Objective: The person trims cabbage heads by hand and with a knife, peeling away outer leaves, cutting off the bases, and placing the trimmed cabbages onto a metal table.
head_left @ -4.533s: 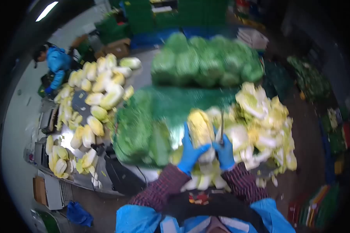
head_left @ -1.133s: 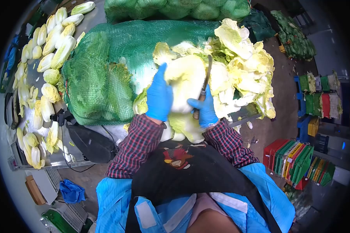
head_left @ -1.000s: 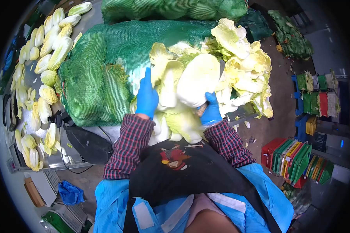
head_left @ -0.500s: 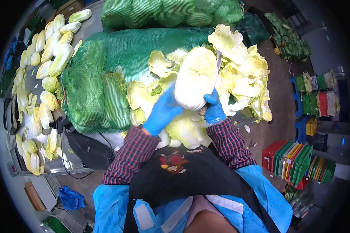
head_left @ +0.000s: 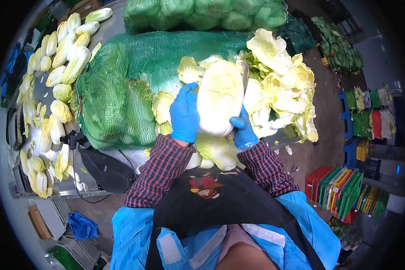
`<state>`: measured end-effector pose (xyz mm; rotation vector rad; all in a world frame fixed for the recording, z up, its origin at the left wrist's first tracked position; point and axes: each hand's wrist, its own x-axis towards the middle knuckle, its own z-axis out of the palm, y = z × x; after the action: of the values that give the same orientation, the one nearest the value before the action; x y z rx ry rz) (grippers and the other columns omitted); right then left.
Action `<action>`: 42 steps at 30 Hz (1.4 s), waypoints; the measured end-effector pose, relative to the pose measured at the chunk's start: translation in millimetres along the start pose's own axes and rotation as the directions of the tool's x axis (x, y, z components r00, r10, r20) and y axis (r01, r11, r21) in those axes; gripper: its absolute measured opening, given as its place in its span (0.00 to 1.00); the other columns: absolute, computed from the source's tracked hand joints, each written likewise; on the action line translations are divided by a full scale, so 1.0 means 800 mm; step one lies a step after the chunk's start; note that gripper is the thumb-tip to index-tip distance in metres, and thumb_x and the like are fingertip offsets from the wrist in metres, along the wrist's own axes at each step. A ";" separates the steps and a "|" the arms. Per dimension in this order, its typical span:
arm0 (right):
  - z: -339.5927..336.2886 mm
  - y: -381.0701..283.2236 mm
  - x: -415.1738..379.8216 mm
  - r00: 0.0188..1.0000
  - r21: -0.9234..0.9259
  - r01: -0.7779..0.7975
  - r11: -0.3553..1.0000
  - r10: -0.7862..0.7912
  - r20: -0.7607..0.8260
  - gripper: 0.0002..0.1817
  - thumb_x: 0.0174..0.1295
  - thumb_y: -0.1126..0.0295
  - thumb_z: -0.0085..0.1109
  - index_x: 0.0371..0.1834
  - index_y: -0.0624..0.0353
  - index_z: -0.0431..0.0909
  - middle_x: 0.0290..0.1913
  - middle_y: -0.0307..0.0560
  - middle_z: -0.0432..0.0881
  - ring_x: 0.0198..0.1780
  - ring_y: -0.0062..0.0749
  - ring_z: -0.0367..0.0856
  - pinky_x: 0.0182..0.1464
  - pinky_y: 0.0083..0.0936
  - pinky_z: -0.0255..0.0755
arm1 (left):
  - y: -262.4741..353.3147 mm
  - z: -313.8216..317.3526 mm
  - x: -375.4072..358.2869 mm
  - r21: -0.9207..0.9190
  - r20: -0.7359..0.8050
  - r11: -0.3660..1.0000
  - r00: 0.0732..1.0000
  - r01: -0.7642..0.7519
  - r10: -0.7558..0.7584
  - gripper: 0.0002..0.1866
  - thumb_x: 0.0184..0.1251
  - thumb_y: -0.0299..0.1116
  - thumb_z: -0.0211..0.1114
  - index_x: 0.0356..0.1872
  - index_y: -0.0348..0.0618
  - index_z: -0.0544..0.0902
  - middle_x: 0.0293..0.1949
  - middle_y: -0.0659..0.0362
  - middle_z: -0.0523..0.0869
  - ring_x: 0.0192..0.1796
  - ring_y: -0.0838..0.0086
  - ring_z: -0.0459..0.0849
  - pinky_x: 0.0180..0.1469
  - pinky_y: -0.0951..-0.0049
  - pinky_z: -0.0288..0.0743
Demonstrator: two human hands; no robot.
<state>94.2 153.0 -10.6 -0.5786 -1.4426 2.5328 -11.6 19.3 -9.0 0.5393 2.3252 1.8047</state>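
Note:
A pale cabbage (head_left: 220, 99) is held upright between my two blue-gloved hands. My left hand (head_left: 185, 113) presses its palm and fingers against the cabbage's left side. At the lower right, my right hand (head_left: 244, 129) is closed around the handle of a knife (head_left: 245, 76), and its thumb touches the cabbage. The blade lies along the cabbage's right edge. Loose yellow leaves (head_left: 281, 85) are heaped to the right, with more leaves (head_left: 216, 150) below the cabbage. Behind it lies a green mesh sack (head_left: 108, 90) with cabbages inside.
Many trimmed cabbages (head_left: 76, 65) lie along the left of the metal table (head_left: 92, 189). Another full green sack (head_left: 202, 15) stands at the back. A black bag (head_left: 105, 168) with a cable sits at the near left. Coloured crates (head_left: 335, 189) stand on the floor at right.
My left hand has come up and in against the cabbage's left side. The cabbage has shifted slightly left and lower in view, and my right hand still has the knife.

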 end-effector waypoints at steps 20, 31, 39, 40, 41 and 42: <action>0.007 -0.006 0.002 0.992 -0.145 0.119 0.982 -0.124 -0.028 0.54 0.41 0.60 0.74 0.73 0.60 0.53 0.63 0.48 0.71 0.62 0.41 0.73 0.62 0.35 0.72 | -0.003 0.017 -0.006 0.206 -0.071 0.964 0.980 -0.168 0.186 0.23 0.72 0.32 0.51 0.66 0.37 0.66 0.47 0.39 0.81 0.45 0.47 0.82 0.46 0.56 0.77; -0.006 -0.017 0.000 0.979 0.075 0.202 0.977 -0.203 0.006 0.43 0.49 0.73 0.55 0.75 0.59 0.56 0.72 0.48 0.63 0.71 0.35 0.64 0.71 0.29 0.61 | 0.005 0.023 -0.022 0.012 -0.118 0.972 0.965 -0.235 0.234 0.21 0.71 0.26 0.45 0.63 0.31 0.68 0.46 0.37 0.83 0.47 0.52 0.85 0.47 0.59 0.78; -0.036 -0.043 -0.007 0.892 -0.582 0.338 0.739 -0.449 -0.053 0.48 0.45 0.68 0.77 0.73 0.52 0.62 0.71 0.49 0.60 0.65 0.32 0.67 0.63 0.26 0.68 | 0.004 -0.001 -0.025 0.166 -0.150 0.954 0.949 -0.251 0.276 0.18 0.75 0.30 0.48 0.62 0.37 0.70 0.44 0.43 0.84 0.39 0.59 0.85 0.42 0.64 0.78; -0.017 -0.031 -0.020 0.927 -0.467 0.303 0.831 -0.371 -0.057 0.50 0.43 0.69 0.78 0.73 0.53 0.60 0.69 0.50 0.64 0.64 0.33 0.69 0.61 0.27 0.71 | 0.015 0.000 -0.026 0.203 -0.145 0.936 0.936 -0.288 0.319 0.20 0.74 0.27 0.46 0.65 0.39 0.68 0.43 0.40 0.83 0.37 0.53 0.85 0.40 0.61 0.77; 0.003 -0.025 -0.028 0.953 -0.344 0.266 0.901 -0.299 -0.046 0.52 0.42 0.70 0.79 0.74 0.54 0.58 0.66 0.50 0.67 0.62 0.34 0.72 0.58 0.27 0.74 | 0.023 0.003 -0.027 0.190 -0.138 0.940 0.940 -0.285 0.313 0.20 0.74 0.27 0.46 0.65 0.39 0.68 0.43 0.40 0.83 0.37 0.53 0.85 0.40 0.61 0.77; 0.019 -0.025 -0.039 0.978 -0.278 0.165 0.946 -0.194 -0.081 0.52 0.42 0.70 0.79 0.73 0.56 0.58 0.64 0.49 0.70 0.60 0.34 0.74 0.57 0.27 0.75 | 0.029 0.006 -0.030 0.226 -0.111 0.933 0.944 -0.279 0.309 0.21 0.73 0.27 0.47 0.66 0.39 0.68 0.43 0.40 0.84 0.37 0.53 0.85 0.39 0.61 0.77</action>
<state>115.4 141.5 21.2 -0.5833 -1.7287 2.1497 16.3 20.0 9.3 0.8572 2.6752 1.7812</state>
